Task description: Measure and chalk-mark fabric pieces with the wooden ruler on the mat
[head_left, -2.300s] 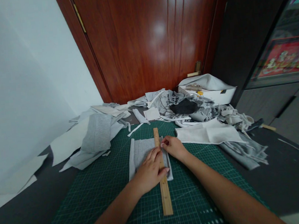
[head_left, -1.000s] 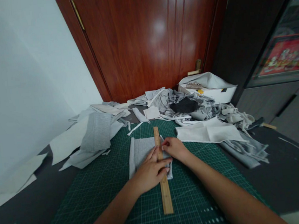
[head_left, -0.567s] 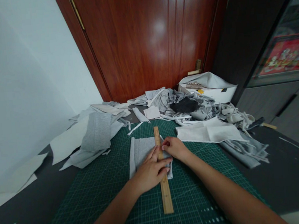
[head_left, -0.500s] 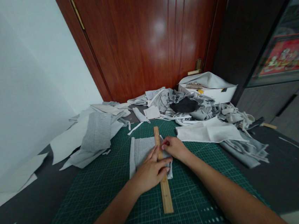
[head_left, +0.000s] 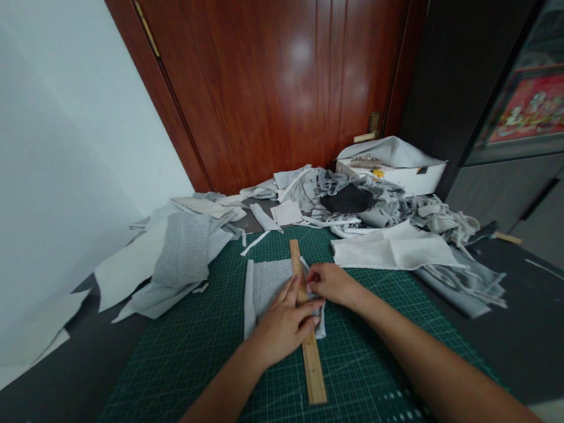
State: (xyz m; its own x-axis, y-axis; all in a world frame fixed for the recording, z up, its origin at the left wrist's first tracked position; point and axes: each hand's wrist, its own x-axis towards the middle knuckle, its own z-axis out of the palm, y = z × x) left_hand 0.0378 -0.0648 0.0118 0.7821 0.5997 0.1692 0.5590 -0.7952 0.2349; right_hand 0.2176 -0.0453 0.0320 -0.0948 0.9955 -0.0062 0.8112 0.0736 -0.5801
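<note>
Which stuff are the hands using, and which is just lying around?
In use:
wooden ruler, under the left hand
gray cloth, under the ruler, near the right hand
green mat, underneath

Lying around:
white cloth
gray scraps on the left
black cloth
white box

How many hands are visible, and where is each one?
2. The left hand lies over the wooden ruler and gray fabric; the right hand is beside the ruler, at the fabric's right side.

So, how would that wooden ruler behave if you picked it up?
The wooden ruler would probably stay stiff: it lies straight across the grey fabric. It looks slim and narrow, so likely light. Being flat, it shouldn't roll, though it might slide without the left hand resting across it.
</note>
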